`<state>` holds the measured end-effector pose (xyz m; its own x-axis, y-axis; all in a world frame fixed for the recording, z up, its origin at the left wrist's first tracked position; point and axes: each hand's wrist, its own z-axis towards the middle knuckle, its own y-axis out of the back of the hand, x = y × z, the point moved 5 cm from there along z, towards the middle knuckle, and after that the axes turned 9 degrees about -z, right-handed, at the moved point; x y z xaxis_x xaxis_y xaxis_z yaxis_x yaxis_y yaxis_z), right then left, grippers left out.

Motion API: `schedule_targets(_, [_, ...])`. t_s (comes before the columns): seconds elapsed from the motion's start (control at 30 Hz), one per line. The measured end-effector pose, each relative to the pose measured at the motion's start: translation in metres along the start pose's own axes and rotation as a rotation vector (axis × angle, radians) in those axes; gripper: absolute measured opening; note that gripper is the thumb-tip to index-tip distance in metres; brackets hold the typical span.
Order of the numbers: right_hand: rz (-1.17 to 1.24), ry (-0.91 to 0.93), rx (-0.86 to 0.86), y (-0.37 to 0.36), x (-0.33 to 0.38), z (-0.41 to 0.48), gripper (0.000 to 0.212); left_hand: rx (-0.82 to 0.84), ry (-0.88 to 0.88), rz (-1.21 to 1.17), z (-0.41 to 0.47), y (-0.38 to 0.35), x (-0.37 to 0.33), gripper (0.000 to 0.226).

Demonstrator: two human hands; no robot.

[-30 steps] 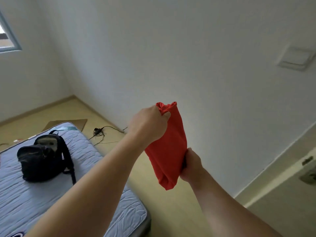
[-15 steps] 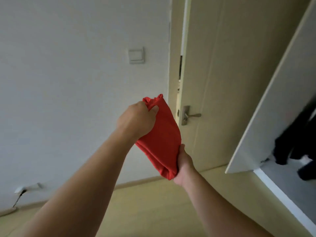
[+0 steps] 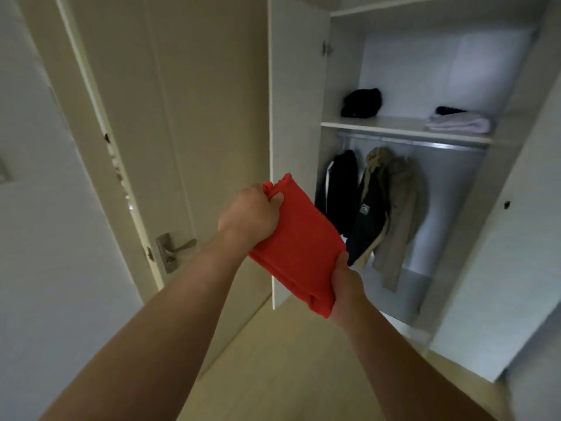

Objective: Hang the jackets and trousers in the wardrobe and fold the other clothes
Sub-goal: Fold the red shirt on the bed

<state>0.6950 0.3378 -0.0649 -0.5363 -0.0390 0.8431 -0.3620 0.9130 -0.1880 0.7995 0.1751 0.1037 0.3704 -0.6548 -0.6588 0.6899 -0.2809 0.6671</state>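
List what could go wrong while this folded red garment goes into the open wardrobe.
1. The red garment is held only at its ends, with the left hand pinching the top corner and the right hand gripping the bottom edge. A slack grip could let the fold fall open.
2. The shelf already carries a black bundle and a pale folded stack. Sliding the garment between them might knock either askew.

The right hand (image 3: 346, 287) buries its fingers behind the red garment (image 3: 300, 247) (their grip unseen); the wardrobe (image 3: 299, 86) runs off the top edge.
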Motion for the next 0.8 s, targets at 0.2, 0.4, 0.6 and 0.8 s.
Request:
schedule_targets(0.2, [0.146,0.103,-0.111,0.070,0.062,0.030,0.063,0.053,-0.182,-0.024,0.054,-0.074,-0.071,0.039])
schedule_targets(0.4, [0.224,0.169,-0.047,0.087,0.121,0.102,0.059,0.062,-0.256,-0.055,0.129,-0.130,-0.116,0.039])
schedule_targets(0.6, [0.071,0.248,-0.158,0.087,0.206,0.190,0.057,-0.005,-0.269,-0.083,0.239,-0.170,-0.138,0.039])
schedule_targets(0.8, [-0.162,0.428,-0.302,0.088,0.301,0.260,0.023,-0.045,-0.269,-0.165,0.352,-0.223,-0.136,0.039])
